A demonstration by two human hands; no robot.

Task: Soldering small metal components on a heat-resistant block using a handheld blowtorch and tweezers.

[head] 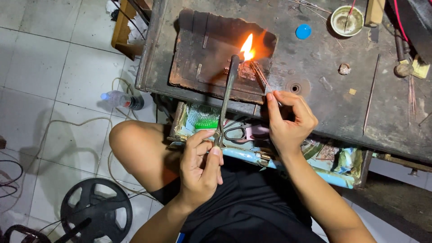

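Scorched bench [315,90]; left hand [200,168] fingers grip metal torch [227,96]; right hand [288,119] pinches thin wire [261,76].

A blue cap [303,31] and a small round bowl [346,20] sit on the dark workbench [315,94]. A plastic bottle [121,100] lies on the tiled floor [40,58], near a black wheel [96,210].
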